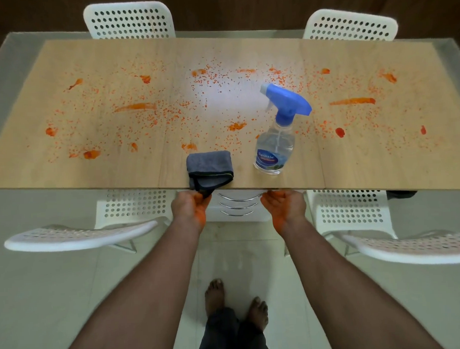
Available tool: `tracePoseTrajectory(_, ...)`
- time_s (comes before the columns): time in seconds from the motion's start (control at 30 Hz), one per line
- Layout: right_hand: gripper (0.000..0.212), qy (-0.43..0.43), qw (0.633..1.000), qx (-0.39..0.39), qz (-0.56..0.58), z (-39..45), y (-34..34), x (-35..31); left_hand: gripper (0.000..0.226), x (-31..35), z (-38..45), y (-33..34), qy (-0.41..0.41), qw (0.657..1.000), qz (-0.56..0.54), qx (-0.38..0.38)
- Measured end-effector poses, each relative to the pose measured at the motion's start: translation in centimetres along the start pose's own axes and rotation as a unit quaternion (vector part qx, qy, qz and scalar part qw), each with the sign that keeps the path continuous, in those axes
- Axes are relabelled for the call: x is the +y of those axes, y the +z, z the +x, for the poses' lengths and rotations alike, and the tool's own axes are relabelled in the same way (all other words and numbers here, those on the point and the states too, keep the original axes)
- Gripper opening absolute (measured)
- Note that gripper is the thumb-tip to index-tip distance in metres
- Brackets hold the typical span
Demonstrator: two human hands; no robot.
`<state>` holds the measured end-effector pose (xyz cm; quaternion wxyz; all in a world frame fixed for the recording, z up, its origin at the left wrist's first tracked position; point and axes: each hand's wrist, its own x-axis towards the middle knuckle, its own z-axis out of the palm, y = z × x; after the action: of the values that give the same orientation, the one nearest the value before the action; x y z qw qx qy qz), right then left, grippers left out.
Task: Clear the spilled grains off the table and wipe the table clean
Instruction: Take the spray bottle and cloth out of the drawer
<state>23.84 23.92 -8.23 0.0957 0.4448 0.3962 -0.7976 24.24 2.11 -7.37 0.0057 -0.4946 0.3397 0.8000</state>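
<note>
pinching a dark corner of the grey cloth (209, 170) that hangs over the near edge of the bench (78, 167), the left hand (189, 206) sits just below that edge, its fingers curled round the fabric. the cloth is folded and lies at the near edge, near the middle. the right hand (284, 205) is just below the edge too, palm up, fingers loose and spread, holding nothing; both palms are stained orange. orange grains (155, 114) are scattered over most of the bench, with orange smears (135, 106) among them. a clear spray bottle (276, 148) with a blue trigger head stands just right of the cloth, apart from it. white perforated chairs (128, 20) stand round the bench. bare feet (236, 304) stand on the tiled floor.
</note>
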Motion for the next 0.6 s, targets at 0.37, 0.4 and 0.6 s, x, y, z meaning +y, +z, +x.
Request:
tracePoseTrajectory(0.37, 0.01, -0.074, 0.933, -0.021, -0.352, -3.1, 2.2, 1.4, 0.018, 0.7, 0.3, -1.5, 0.086, 0.945, 0.316, -0.008)
tracePoseTrajectory(0.4, 0.01, -0.112, 0.91, -0.028, -0.399, -3.7, 3.2, 1.6, 0.017, 1.3, 0.1, -1.8, 0.121, 0.912, 0.392, -0.004)
tracePoseTrajectory(0.6, 0.031, -0.282, 0.811, -0.01, -0.512, -5.9, 9.9, 1.3, 0.052, 6.8, -1.2, -3.5, 0.292, 0.653, 0.697, -0.049)
